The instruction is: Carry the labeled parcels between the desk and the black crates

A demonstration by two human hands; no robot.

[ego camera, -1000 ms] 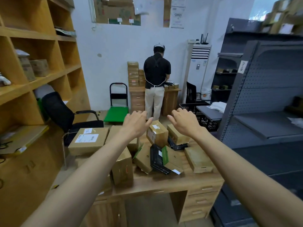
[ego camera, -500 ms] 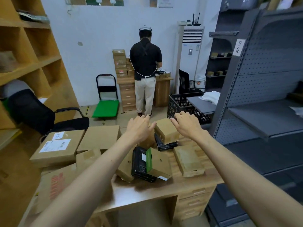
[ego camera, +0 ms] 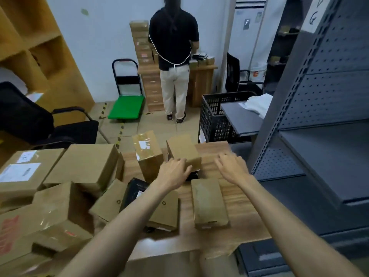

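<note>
Several cardboard parcels lie on the wooden desk [ego camera: 239, 206]. A small plain box [ego camera: 182, 149] sits on a black item at the desk's far side. My left hand [ego camera: 175, 172] rests its fingers against that box's near left corner. My right hand [ego camera: 231, 166] hovers with spread fingers just right of the box, apart from it and holding nothing. A taped box with a white label [ego camera: 147, 154] stands to the left, and a flat parcel [ego camera: 208, 204] lies under my right forearm. The black crate [ego camera: 215, 120] stands on the floor beyond the desk.
Large labeled boxes [ego camera: 20, 174] crowd the desk's left half, with a black box [ego camera: 135, 188] among them. Grey metal shelving [ego camera: 319, 116] is close on the right. A black office chair [ego camera: 40, 120], a green trolley [ego camera: 127, 106] and a standing person [ego camera: 173, 56] lie ahead.
Both hands have dropped toward the small box as the view came closer and tilted down. My left hand now touches its corner; my right hand has lowered beside it.
</note>
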